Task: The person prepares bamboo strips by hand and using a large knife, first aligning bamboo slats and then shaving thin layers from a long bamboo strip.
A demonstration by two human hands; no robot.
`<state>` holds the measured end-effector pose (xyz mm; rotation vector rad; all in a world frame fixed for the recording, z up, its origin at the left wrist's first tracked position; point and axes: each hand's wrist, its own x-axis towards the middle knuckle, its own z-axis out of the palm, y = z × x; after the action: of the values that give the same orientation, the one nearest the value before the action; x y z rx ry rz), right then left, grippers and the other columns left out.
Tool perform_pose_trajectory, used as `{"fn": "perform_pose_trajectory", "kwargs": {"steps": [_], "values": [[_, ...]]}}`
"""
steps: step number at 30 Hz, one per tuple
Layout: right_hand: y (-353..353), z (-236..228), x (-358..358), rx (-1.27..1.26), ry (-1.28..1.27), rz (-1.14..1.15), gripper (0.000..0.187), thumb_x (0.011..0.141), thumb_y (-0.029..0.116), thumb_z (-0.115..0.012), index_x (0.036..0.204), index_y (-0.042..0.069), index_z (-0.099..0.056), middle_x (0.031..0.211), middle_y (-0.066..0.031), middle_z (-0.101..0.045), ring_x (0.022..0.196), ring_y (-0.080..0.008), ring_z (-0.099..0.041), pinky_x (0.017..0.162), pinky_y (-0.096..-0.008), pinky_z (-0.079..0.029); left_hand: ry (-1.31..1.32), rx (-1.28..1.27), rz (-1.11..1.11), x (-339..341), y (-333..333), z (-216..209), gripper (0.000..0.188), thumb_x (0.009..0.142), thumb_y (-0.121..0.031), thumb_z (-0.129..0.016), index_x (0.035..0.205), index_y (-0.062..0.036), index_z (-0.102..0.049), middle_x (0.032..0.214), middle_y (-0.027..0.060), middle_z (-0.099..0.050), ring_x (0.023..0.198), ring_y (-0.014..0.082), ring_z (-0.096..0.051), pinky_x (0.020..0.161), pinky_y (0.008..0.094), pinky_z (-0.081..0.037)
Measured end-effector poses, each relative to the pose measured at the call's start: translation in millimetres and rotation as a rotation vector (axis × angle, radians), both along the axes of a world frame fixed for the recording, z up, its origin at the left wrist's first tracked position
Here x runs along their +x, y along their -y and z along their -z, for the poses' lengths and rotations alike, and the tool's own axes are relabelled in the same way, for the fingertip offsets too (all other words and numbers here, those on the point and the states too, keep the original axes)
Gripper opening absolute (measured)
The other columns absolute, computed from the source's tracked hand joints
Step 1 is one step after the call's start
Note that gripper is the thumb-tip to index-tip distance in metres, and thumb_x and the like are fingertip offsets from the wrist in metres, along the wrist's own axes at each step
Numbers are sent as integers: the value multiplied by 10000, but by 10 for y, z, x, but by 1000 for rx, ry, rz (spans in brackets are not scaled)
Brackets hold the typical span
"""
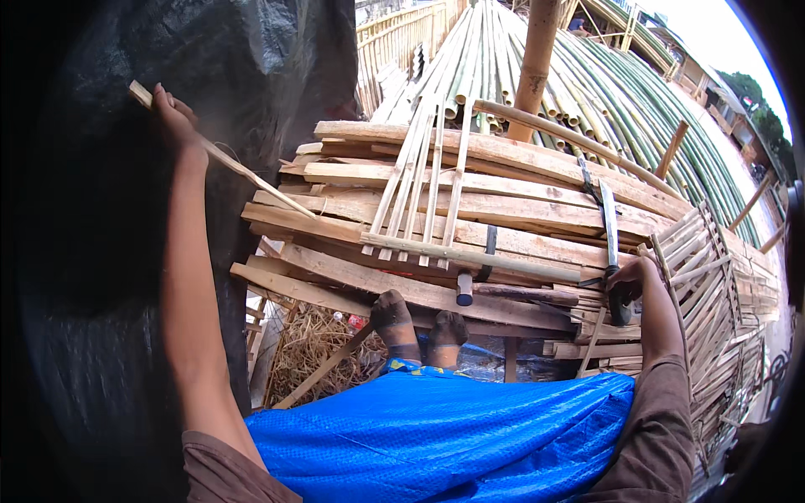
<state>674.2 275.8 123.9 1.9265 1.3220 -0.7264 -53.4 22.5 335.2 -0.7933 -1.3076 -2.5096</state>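
Note:
My left hand (174, 119) is raised at the far left, its fingers closed round a long pale wooden strip (243, 172). The strip slants down to the right, and its lower end reaches the stacked planks (335, 201). At the right, my right hand (635, 278) is wrapped round the dark handle of a machete (610, 222), whose blade points away from me over the planks. Between the hands lies a rack of thin bamboo slats (432, 180) fixed to a crossbar. Just below it rests a hammer (464, 289) with a dark metal head.
A blue tarp (436, 436) covers my lap, and my feet (392, 318) stand against the planks. Black plastic sheeting (101, 251) hangs at the left. An upright bamboo post (534, 71) rises ahead, with long green poles (620, 101) behind. Bundled slats (696, 268) lie right.

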Motion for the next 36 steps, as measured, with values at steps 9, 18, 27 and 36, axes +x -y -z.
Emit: {"fn": "perform_pose_trajectory", "kwargs": {"steps": [9,18,27,36], "values": [[-69,-67,534,93,-623,395,459,768,394,-732,1104,128,-568,1016,-98,-690,912,-239,-658,915,-489,-516,1,-73,-150,97,-39,137,488,979,-468,-577,648,-133,-448,563,-49,-405,503,66,-417,494,252,-324],[-33,-475,516,441,-807,562,341,729,329,-788,862,78,-599,711,-84,-608,520,-213,-580,509,-373,-517,-81,46,-48,229,52,-239,329,1017,-373,-580,1030,-53,-504,719,-23,-504,600,59,-468,555,223,-397],[331,-1585,-440,700,-984,142,291,806,218,-773,950,28,-607,687,-66,-606,514,-164,-582,461,-303,-491,-49,-88,209,253,215,-309,412,1038,-443,-400,945,-84,-578,619,-21,-466,475,62,-387,445,228,-289],[355,-2436,-2717,642,-1169,-583,415,847,261,-771,1119,24,-566,748,-25,-577,577,-98,-552,533,-252,-487,5,-72,186,255,303,-450,247,939,-336,-435,872,-114,-518,571,-42,-379,443,71,-306,442,252,-233]]}}
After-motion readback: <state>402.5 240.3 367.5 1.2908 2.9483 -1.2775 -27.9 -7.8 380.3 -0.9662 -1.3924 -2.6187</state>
